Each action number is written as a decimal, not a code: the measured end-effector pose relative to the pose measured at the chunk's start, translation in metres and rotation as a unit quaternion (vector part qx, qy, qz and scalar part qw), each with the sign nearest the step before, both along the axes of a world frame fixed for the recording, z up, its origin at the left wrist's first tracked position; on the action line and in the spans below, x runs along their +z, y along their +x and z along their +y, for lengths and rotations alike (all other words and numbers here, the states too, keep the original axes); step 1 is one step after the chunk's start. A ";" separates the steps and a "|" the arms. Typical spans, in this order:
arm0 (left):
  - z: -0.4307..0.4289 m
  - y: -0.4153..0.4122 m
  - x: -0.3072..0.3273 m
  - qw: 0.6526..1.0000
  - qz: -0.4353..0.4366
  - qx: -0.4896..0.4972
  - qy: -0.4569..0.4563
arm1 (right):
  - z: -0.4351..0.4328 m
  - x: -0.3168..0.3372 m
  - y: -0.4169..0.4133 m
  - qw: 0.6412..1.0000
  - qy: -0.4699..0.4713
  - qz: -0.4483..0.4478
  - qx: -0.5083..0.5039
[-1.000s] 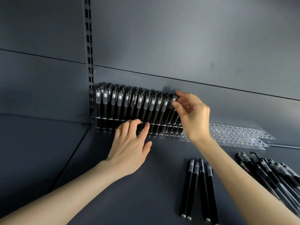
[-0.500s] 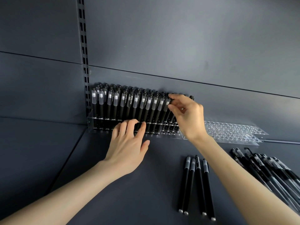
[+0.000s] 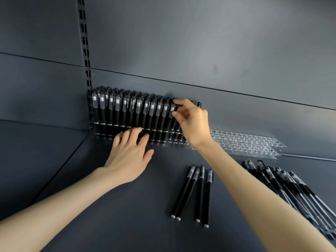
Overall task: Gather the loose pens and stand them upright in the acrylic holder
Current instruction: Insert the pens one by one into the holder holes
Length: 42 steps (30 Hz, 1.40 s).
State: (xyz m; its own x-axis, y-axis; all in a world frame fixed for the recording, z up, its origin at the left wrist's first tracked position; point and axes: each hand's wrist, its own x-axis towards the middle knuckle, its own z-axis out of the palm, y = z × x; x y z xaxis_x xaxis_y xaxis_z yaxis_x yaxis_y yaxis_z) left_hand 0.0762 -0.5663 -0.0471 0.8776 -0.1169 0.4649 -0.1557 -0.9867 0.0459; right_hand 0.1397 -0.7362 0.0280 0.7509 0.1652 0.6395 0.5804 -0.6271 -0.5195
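Observation:
A clear acrylic holder [image 3: 245, 142] runs along the back wall of the shelf. Its left part is packed with upright black pens [image 3: 131, 110] with frosted caps; its right part shows bare holes. My left hand [image 3: 127, 155] lies flat, fingertips touching the holder's front edge. My right hand [image 3: 190, 122] pinches the cap of an upright pen [image 3: 172, 108] at the right end of the filled rows. Several loose black pens [image 3: 196, 191] lie side by side on the shelf in front.
A heap of black pens with clear barrels [image 3: 291, 190] lies at the right on the dark grey shelf [image 3: 91, 206]. A slotted upright rail [image 3: 84, 51] climbs the back wall at the left.
My right hand has shifted slightly at the tops of the rightmost pens, fingers still pinching there. My left hand stays against the holder's front. The view has drifted slightly.

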 end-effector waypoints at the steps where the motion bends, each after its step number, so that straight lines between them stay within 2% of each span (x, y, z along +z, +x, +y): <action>1: -0.003 -0.001 0.001 1.000 -0.002 0.007 -0.003 | -0.001 0.000 -0.001 1.000 0.000 0.006 0.004; 12: -0.028 0.001 0.003 0.996 -0.019 0.085 -0.003 | -0.002 0.002 0.009 0.999 -0.034 -0.019 0.032; 19: -0.024 0.000 0.005 0.998 0.000 0.064 -0.013 | -0.003 0.001 0.008 1.000 -0.018 -0.015 0.018; 25: -0.026 -0.004 0.006 0.995 0.039 0.061 -0.067 | -0.006 -0.004 0.002 1.000 0.001 -0.005 0.009; 30: -0.040 -0.021 0.022 0.993 0.034 -0.011 -0.109 | -0.021 -0.005 -0.013 1.000 0.028 0.005 -0.008; 32: -0.054 -0.034 0.027 0.989 0.076 -0.059 -0.114 | -0.033 -0.008 -0.023 0.999 0.026 0.028 -0.020; 35: -0.076 -0.053 0.031 0.979 0.133 -0.103 -0.119 | -0.055 -0.018 -0.040 0.994 -0.041 0.089 -0.038; 39: -0.095 -0.068 0.027 0.967 0.200 -0.096 -0.124 | -0.081 -0.031 -0.057 0.969 -0.131 0.199 -0.065; 42: -0.102 -0.068 0.023 0.969 0.206 -0.086 -0.101 | -0.090 -0.038 -0.064 0.949 -0.168 0.258 -0.069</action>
